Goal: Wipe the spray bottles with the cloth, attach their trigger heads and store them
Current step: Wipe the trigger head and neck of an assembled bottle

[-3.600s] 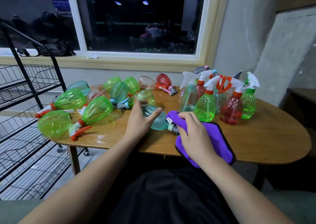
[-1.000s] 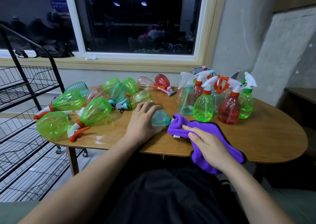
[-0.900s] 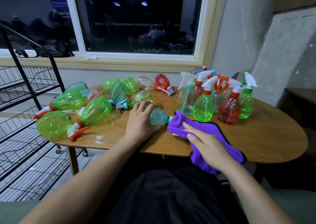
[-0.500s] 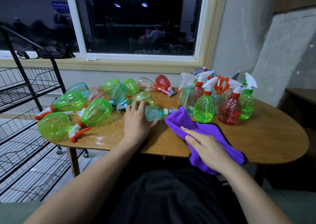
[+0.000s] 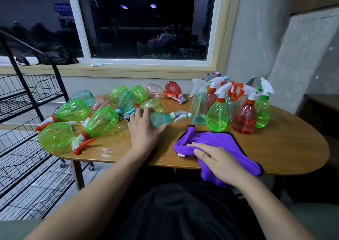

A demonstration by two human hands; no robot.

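Fingers (image 5: 145, 112) of left hand (image 5: 145, 131) gripped teal spray bottle (image 5: 161, 119); bottle lay sideways on surface (image 5: 284, 148), trigger head (image 5: 181, 114) fitted, pointing right. Right hand (image 5: 220, 161) rested flat on purple cloth (image 5: 220, 140) at near edge, fingers straight. Upright bottles (image 5: 218, 118) stood just behind cloth.

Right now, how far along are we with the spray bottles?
Done, apparently: upright bottles with heads on, far right. In hand: left hand grips a lying teal bottle, head attached; right hand rests on the purple cloth. Left: the pile lying at left, and storing on the rack.
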